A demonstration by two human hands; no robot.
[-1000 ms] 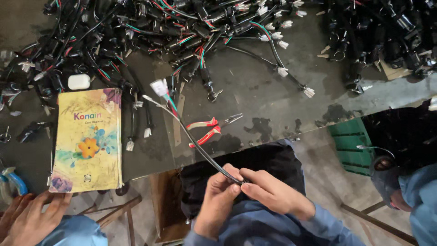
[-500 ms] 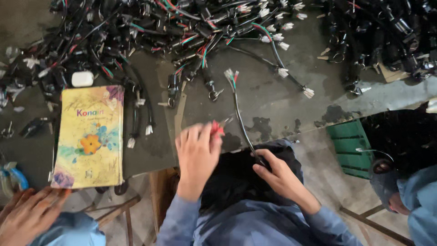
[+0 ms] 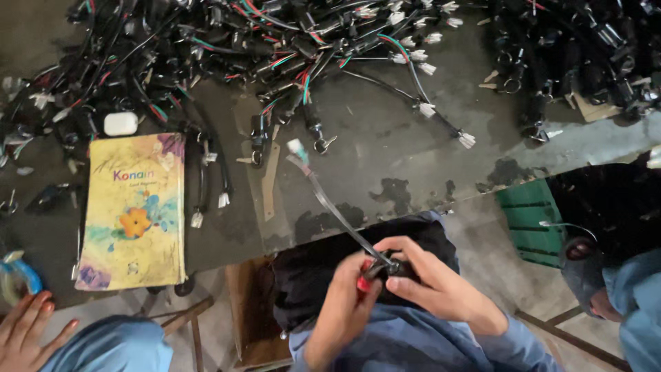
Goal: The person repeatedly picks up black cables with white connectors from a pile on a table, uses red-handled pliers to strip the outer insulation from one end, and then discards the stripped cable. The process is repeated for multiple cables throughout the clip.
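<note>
My left hand [image 3: 344, 300] grips a small red-handled cutter [image 3: 363, 281] over my lap, below the table's edge. My right hand [image 3: 430, 279] is closed on the lower end of a black cable [image 3: 337, 213]. The cable slants up and left over the table, and its white connector [image 3: 296, 147] with coloured wires is at the top end. The cutter's tip meets the cable end between my two hands; the exact contact is hidden by my fingers.
A big tangle of black wire harnesses [image 3: 275, 48] covers the far side of the dark table [image 3: 385, 158]. A yellow notebook [image 3: 134, 207] and a small white block [image 3: 120, 124] lie at the left. Another person's hand [image 3: 27, 327] is at the lower left. A green crate [image 3: 530, 220] and a second person [image 3: 620, 303] are at the right.
My left hand let go of the cable, reached to the table for the red-handled cutter, and came back to my lap with it. The cable swung left.
</note>
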